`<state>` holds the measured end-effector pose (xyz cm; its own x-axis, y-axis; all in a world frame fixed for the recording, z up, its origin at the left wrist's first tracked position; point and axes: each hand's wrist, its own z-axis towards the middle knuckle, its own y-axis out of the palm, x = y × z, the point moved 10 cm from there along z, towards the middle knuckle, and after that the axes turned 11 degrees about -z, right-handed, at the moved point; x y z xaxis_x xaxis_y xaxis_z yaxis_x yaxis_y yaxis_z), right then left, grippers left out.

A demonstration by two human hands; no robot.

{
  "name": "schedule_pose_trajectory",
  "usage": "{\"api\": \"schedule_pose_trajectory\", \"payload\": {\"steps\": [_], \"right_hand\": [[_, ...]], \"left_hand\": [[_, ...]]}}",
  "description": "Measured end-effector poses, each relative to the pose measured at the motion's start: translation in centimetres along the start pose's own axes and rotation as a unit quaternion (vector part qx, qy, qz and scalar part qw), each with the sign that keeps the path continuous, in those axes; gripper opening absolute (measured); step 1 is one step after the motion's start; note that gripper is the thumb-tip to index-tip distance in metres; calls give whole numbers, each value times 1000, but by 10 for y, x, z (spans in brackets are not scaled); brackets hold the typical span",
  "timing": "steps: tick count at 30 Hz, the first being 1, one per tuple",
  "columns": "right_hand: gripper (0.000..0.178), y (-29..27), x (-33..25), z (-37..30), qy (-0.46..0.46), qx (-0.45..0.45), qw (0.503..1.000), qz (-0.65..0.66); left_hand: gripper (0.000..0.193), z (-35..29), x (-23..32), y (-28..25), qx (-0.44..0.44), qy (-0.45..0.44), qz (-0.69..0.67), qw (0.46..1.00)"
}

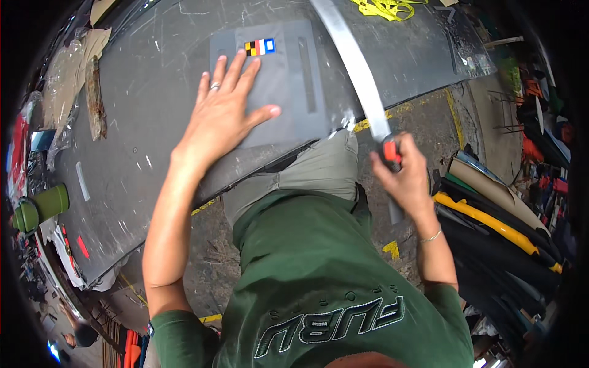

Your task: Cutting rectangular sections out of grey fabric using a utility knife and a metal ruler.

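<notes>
My left hand [224, 107] lies with fingers spread on a flat grey panel [276, 116], which has rounded corners and a long slot near its right side. A small multicoloured patch [260, 47] sits just beyond my fingertips. At the right, my right hand [405, 175] is closed round a long silver metal straightedge [359, 73], holding it beyond the table's near edge. The strip runs far across the table and its tail shows below my hand. A red and black piece [391, 153] shows at my right fingers; whether it is a separate tool I cannot tell.
The dark, scratched table [153, 92] ends just in front of me. A green bottle [43, 207] and brown paper in plastic [64, 73] are at the left. Yellow strapping [389, 7] lies at the far edge. Rolls of material, one yellow [485, 222], lie at the right.
</notes>
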<state>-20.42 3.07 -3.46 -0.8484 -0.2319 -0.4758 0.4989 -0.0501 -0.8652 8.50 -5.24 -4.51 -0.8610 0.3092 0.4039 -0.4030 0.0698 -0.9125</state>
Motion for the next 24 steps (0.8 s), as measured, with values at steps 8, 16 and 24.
{"api": "schedule_pose_trajectory", "payload": {"steps": [8,16,24], "right_hand": [[28,-41,14,65,-27,-43,978,-201],[23,-168,1,94,-25,134,991,5],[34,-16,50,86,73,98,543,831]], "left_hand": [[81,-22,-40,-30,-154,-9,-89,984],[53,-11,-8,-25,-4,67,-107,992],[44,-12,12,2,-20,85,-17,996]]}}
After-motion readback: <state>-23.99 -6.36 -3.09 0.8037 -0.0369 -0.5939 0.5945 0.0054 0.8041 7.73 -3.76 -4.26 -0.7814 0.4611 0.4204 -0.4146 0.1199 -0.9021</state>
